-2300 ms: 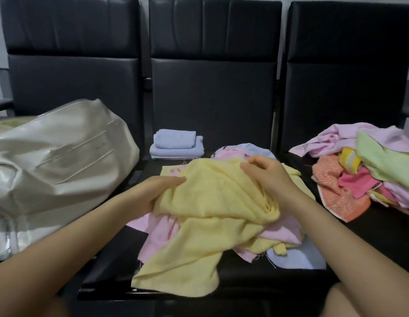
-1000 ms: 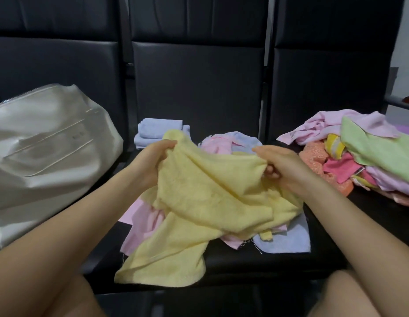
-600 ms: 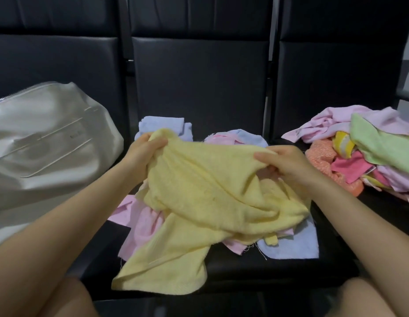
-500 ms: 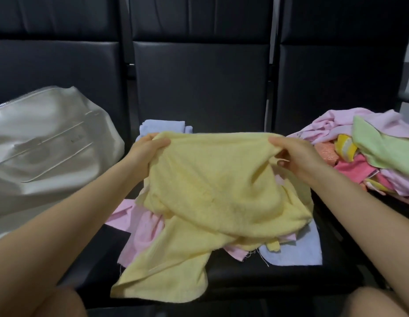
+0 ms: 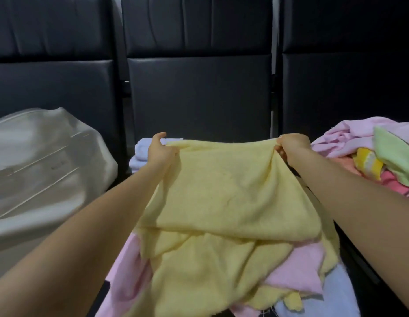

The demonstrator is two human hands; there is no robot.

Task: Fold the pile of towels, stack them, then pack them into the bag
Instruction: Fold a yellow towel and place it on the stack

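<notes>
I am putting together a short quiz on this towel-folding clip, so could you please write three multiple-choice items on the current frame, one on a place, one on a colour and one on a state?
1. Where does the cream bag lie?
A. on the left seat
B. on the right seat
C. on the floor

2. What colour is the towel held by both hands?
A. green
B. yellow
C. orange

3. How is that towel held?
A. balled in one fist
B. lying flat, untouched
C. stretched by its top edge between two hands

Answers:
1 A, it fills the seat left of the arms.
2 B, the yellow towel is pale yellow all over.
3 C, the left hand and right hand each pinch a top corner, spread apart.
</notes>
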